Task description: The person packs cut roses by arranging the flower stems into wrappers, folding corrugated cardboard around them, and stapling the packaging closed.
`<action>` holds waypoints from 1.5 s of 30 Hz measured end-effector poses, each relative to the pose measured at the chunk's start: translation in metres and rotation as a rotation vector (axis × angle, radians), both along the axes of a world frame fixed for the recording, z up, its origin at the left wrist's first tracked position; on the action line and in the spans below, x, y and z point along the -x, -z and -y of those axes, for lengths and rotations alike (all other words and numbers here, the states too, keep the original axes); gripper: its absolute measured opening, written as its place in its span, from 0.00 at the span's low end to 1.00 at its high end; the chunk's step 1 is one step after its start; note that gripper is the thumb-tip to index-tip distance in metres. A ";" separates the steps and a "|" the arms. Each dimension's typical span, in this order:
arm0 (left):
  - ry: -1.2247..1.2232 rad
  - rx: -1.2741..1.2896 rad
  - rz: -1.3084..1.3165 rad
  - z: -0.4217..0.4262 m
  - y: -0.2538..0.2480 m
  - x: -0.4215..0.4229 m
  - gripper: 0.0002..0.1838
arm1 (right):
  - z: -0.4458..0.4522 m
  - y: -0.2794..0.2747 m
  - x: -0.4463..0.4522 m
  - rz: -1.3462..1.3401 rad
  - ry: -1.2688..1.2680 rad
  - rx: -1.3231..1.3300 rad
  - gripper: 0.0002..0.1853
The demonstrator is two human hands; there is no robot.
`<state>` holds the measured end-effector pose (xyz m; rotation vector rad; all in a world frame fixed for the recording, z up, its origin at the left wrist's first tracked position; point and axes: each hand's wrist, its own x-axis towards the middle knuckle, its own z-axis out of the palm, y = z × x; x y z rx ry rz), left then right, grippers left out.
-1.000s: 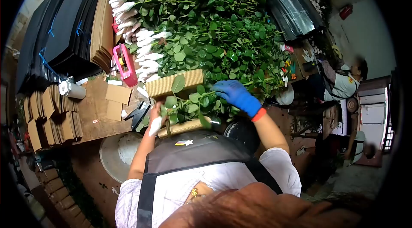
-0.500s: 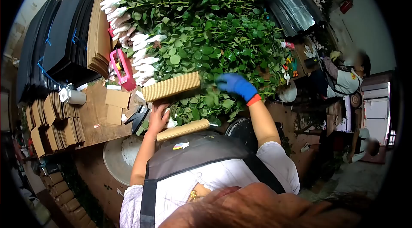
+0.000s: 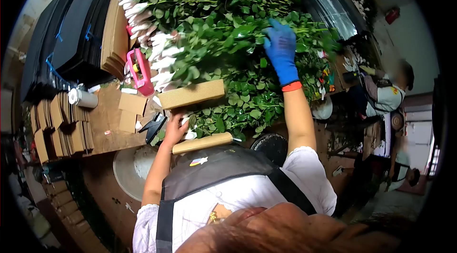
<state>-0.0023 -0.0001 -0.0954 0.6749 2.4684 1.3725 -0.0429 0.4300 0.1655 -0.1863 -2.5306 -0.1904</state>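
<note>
My right hand (image 3: 282, 45), in a blue glove with a red cuff, reaches into the leafy flower stems (image 3: 238, 34). Its fingers close around stems, though leaves partly cover the grip. White-wrapped flower heads (image 3: 164, 57) line the left end of the stems. My bare left hand (image 3: 175, 130) is at the lower edge of a raised corrugated cardboard flap (image 3: 193, 94). Its fingers lie extended against the flap, their tips partly hidden. More leafy stems (image 3: 228, 115) lie between this flap and a nearer cardboard flap (image 3: 202, 143) by my apron.
A black-handled tool (image 3: 153, 126) and cardboard pieces (image 3: 131, 110) lie left of my left hand. A pink holder (image 3: 139, 72), a white cup (image 3: 82, 97) and folded cardboard stacks (image 3: 62, 124) stand farther left. Two people (image 3: 388, 98) are on the right.
My right hand has moved up and away, from beside the cardboard flap into the farther stems. Foliage around it is blurred with movement. My left hand stays nearly in place.
</note>
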 end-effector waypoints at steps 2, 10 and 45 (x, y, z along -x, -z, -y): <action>-0.015 -0.002 0.075 -0.001 0.000 -0.001 0.23 | -0.001 0.002 0.005 0.204 -0.033 -0.027 0.14; -0.015 -0.015 0.015 -0.003 0.003 0.000 0.21 | -0.002 -0.001 -0.012 0.002 -0.144 -0.001 0.15; -0.176 -0.005 -0.096 -0.009 -0.013 -0.003 0.30 | 0.209 0.199 -0.039 1.154 -0.061 0.188 0.22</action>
